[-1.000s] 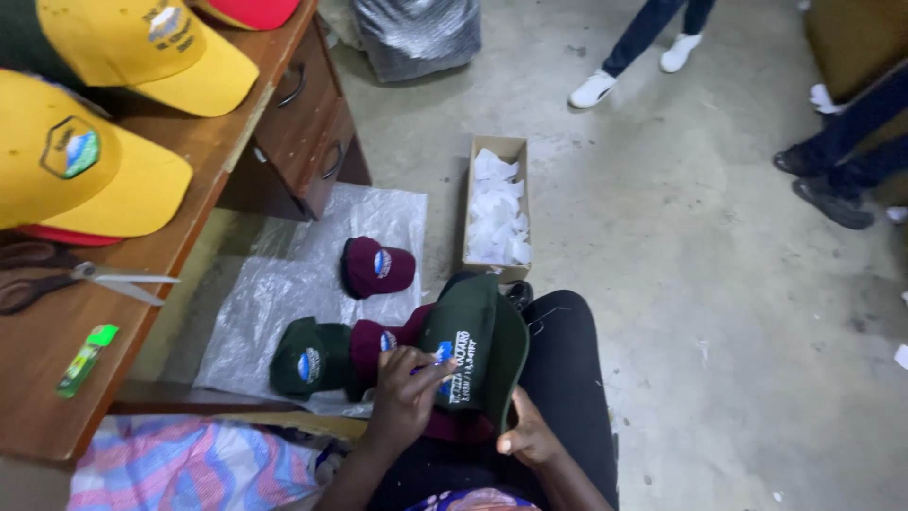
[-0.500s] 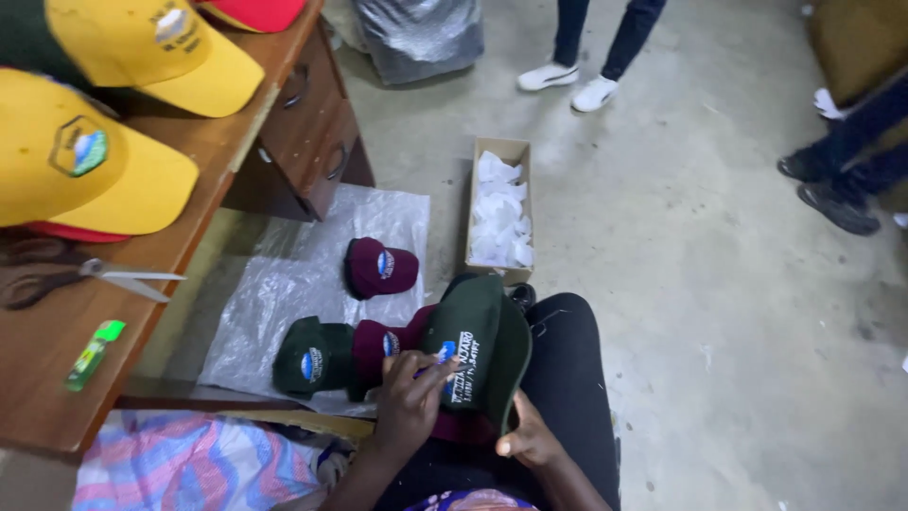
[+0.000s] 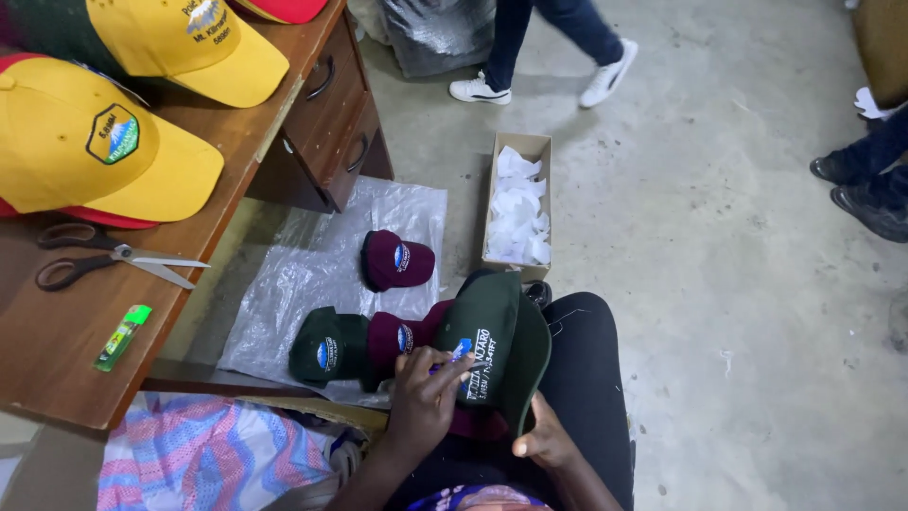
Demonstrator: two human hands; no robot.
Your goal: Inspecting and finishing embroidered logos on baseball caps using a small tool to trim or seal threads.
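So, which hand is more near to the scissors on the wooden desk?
Left. The left hand rests on the front of the dark green cap, on the side toward the scissors. The right hand holds the cap's brim, farther away.

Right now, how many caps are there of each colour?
Yellow caps: 2
Red caps: 1, only partly in view
Maroon caps: 2
Dark green caps: 2, one on the plastic sheet, one in the hands
Total: 7
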